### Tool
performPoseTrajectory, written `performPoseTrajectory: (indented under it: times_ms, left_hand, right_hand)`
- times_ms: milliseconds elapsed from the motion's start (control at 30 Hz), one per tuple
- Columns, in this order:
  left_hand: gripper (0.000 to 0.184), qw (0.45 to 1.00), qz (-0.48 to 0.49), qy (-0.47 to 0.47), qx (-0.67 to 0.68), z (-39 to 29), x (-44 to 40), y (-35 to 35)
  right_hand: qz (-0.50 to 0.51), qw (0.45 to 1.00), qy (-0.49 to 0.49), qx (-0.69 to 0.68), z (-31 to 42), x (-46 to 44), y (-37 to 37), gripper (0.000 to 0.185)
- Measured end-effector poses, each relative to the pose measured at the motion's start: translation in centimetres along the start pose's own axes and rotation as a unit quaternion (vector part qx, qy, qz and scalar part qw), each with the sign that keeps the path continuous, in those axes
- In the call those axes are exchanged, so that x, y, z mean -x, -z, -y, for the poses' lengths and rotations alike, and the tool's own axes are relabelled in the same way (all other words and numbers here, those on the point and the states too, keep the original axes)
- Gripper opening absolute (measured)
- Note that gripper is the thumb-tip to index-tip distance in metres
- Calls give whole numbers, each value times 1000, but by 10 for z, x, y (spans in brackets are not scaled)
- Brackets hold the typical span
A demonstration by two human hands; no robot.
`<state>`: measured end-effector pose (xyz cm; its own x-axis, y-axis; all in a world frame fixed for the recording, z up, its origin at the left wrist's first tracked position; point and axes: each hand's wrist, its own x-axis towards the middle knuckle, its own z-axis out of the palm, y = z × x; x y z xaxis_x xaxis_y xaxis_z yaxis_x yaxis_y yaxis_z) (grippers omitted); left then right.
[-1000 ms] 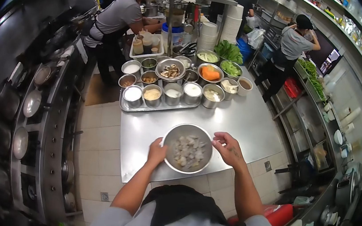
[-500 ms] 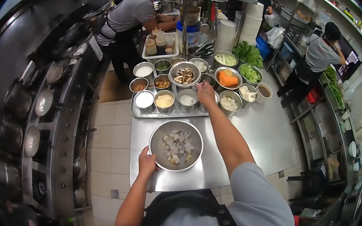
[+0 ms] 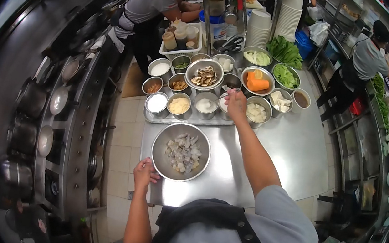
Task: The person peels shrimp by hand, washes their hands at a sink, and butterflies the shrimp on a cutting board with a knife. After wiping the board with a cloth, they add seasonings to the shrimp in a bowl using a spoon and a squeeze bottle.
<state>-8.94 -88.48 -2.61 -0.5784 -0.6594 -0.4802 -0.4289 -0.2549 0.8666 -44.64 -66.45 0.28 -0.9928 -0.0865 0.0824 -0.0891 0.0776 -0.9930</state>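
A steel mixing bowl (image 3: 156,163) with raw shrimp (image 3: 183,153) inside stands on the steel table. Beside its lower left rim is my left hand (image 3: 144,175), fingers apart and holding nothing. My right hand (image 3: 235,105) reaches over the ingredient tray in a pinch. A thin spoon (image 3: 217,98) runs from its fingertips toward a steel cup of white granules (image 3: 205,105). Sliced mushrooms (image 3: 205,76) fill a bowl just behind. Right of the hand are a cup of pale chunks (image 3: 256,112) and a bowl of carrot pieces (image 3: 258,84).
Several more ingredient cups share the metal tray (image 3: 189,121). Behind them stand a basket of sauce bottles (image 3: 180,38), stacked white containers (image 3: 258,35) and leafy greens (image 3: 284,52). A stove line (image 3: 64,145) runs along the left. Co-workers stand at back left (image 3: 148,1) and right (image 3: 367,59).
My left hand has come off the bowl's rim and its fingers have spread. My right hand stays over the cups, and the spoon now shows at its fingertips. The view has shifted.
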Motion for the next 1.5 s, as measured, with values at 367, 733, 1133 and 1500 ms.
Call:
performPoseTrajectory:
  times_ms: [367, 733, 1133, 1500]
  left_hand:
    - [27, 985, -156, 46, 65, 76, 3, 161]
    - [27, 929, -200, 306, 58, 324, 29, 275]
    - [30, 948, -101, 302, -13, 316, 24, 257]
    - [30, 959, -149, 240, -3, 286, 19, 259]
  right_hand:
    - [45, 986, -77, -140, 31, 57, 34, 31]
    - [84, 990, -33, -106, 68, 168, 7, 31]
    - [10, 994, 110, -10, 79, 175, -10, 28]
    - [-4, 990, 134, 50, 45, 68, -105, 27]
